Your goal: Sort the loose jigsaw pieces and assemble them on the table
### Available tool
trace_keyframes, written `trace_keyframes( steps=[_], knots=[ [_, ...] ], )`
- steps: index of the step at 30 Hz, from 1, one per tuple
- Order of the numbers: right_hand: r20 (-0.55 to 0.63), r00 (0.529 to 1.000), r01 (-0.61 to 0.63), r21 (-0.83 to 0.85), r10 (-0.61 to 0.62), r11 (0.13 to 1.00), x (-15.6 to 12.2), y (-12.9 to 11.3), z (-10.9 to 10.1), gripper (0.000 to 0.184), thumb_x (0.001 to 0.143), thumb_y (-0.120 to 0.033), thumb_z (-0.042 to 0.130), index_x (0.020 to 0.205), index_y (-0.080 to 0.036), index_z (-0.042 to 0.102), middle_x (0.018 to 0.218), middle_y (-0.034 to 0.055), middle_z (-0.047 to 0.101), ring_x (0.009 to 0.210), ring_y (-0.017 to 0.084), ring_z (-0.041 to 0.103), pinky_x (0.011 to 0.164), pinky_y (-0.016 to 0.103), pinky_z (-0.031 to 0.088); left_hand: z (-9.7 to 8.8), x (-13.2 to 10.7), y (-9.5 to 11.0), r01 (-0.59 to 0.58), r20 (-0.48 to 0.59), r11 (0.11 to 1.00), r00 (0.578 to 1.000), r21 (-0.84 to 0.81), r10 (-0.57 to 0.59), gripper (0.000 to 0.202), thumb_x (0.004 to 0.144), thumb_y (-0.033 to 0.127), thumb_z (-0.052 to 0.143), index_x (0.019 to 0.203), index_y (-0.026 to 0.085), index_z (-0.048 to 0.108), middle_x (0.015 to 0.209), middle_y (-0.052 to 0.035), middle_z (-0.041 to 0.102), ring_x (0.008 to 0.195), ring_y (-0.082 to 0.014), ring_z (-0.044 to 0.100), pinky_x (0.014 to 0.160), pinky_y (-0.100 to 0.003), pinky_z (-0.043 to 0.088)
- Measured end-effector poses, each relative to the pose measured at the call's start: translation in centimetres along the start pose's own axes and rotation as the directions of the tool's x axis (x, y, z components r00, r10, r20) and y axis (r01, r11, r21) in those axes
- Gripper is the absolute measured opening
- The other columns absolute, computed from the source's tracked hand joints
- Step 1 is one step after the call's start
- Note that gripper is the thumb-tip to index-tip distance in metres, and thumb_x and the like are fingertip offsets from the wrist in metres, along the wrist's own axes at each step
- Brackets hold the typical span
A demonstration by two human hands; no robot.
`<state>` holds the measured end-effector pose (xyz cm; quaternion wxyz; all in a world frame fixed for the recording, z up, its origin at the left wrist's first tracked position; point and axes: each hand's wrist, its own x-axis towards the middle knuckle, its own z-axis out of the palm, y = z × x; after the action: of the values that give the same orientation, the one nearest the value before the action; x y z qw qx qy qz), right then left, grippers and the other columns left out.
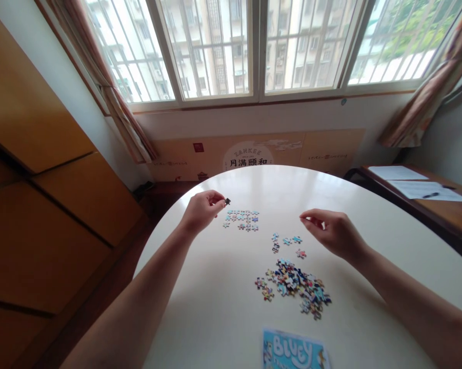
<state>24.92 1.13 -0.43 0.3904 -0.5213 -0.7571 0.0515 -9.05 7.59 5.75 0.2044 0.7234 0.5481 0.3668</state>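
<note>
A puzzle pile [298, 279] lies closer in than the right grip [301, 218]; I can't tell if that's empty. Rows of pieces [241, 217] sit beside the left grip [224, 202], pinching a dark piece [228, 201].

"What are we holding?"
"Our left hand [202, 211] pinches a dark puzzle piece [227, 202] just beside rows of light pieces [248, 226] on the white table [203, 302]."
"Our right hand [333, 233]?"
"Its fingertips draw close together near some loose pieces [287, 241]; we cannot tell whether they grip anything."
"Nearer us?"
"We see a jumbled pile [294, 282], then a blue print [294, 351] reading BLUEY."
</note>
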Motion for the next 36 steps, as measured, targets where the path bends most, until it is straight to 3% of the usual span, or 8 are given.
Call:
trace_keyframes(
  steps=[4, 9, 17, 23, 28, 36],
  knots=[
    [-0.131, 0.986, -0.101, -0.005, 0.099, 0.995, 0.1, 2.1, 0.1, 0.029, 0.089, -0.042, 0.056, 0.087, -0.019, 0.073, 0.066, 0.0032, 0.067, 0.056, 0.017, 0.058, 0.060, 0.031, 0.048, 0.6, -0.2, -0.2, 0.061, 0.123, 0.996, 0.990, 0.068, -0.070, 0.015, 0.075, 0.029, 0.060, 0.080, 0.017, 0.068, 0.063, 0.0000, 0.064, 0.052, -0.0115, 0.056, 0.045, -0.020, 0.043],
    [-0.129, 0.983, -0.131, 0.009, 0.131, 0.991, -0.1, 2.8, 0.7, 0.030, 0.089, -0.044, 0.057, 0.088, -0.018, 0.073, 0.064, 0.0024, 0.064, 0.056, 0.018, 0.056, 0.061, 0.031, 0.046, 0.8, 0.0, -0.6, 0.121, 0.235, 0.990, 0.962, 0.075, -0.135, 0.011, 0.071, 0.025, 0.060, 0.077, 0.018, 0.065, 0.064, 0.0001, 0.062, 0.052, -0.0128, 0.055, 0.043, -0.022, 0.043],
    [-0.117, 0.981, -0.151, 0.040, 0.155, 0.988, -0.1, 3.0, 1.2, 0.029, 0.088, -0.043, 0.058, 0.087, -0.019, 0.073, 0.062, 0.0007, 0.060, 0.056, 0.017, 0.054, 0.060, 0.031, 0.045, 1.1, -0.1, -0.6, 0.102, 0.241, 0.963, 0.957, 0.248, -0.164, 0.017, 0.073, 0.030, 0.058, 0.073, 0.018, 0.070, 0.070, -0.0029, 0.068, 0.065, -0.0168, 0.060, 0.055, -0.025, 0.042],
    [-0.112, 0.978, -0.171, 0.060, 0.176, 0.984, -0.1, 3.1, 1.3, 0.029, 0.088, -0.043, 0.059, 0.087, -0.018, 0.073, 0.062, 0.0008, 0.060, 0.056, 0.017, 0.053, 0.060, 0.031, 0.044, 1.4, -0.2, -1.6, 0.134, 0.321, 0.939, 0.916, 0.317, -0.239, 0.017, 0.067, 0.031, 0.058, 0.068, 0.018, 0.069, 0.068, -0.0034, 0.067, 0.062, -0.0173, 0.059, 0.050, -0.025, 0.038],
    [-0.114, 0.979, -0.163, 0.073, 0.170, 0.984, -0.2, 3.1, 1.5, 0.029, 0.088, -0.043, 0.059, 0.087, -0.018, 0.073, 0.061, 0.0000, 0.059, 0.055, 0.016, 0.052, 0.058, 0.030, 0.043, 1.4, -0.5, -1.3, 0.115, 0.346, 0.908, 0.899, 0.404, -0.268, 0.016, 0.069, 0.031, 0.057, 0.064, 0.019, 0.067, 0.066, -0.0025, 0.066, 0.061, -0.0166, 0.058, 0.050, -0.024, 0.036],
    [-0.130, 0.978, -0.152, 0.091, 0.163, 0.984, -0.1, 3.5, 1.8, 0.027, 0.086, -0.043, 0.062, 0.085, -0.019, 0.074, 0.059, -0.0007, 0.058, 0.053, 0.015, 0.051, 0.056, 0.029, 0.042, 1.6, -0.1, -1.5, 0.119, 0.271, 0.915, 0.933, 0.385, -0.235, 0.020, 0.078, 0.033, 0.056, 0.080, 0.020, 0.070, 0.081, -0.0033, 0.071, 0.073, -0.0184, 0.062, 0.060, -0.026, 0.041]
  ],
)
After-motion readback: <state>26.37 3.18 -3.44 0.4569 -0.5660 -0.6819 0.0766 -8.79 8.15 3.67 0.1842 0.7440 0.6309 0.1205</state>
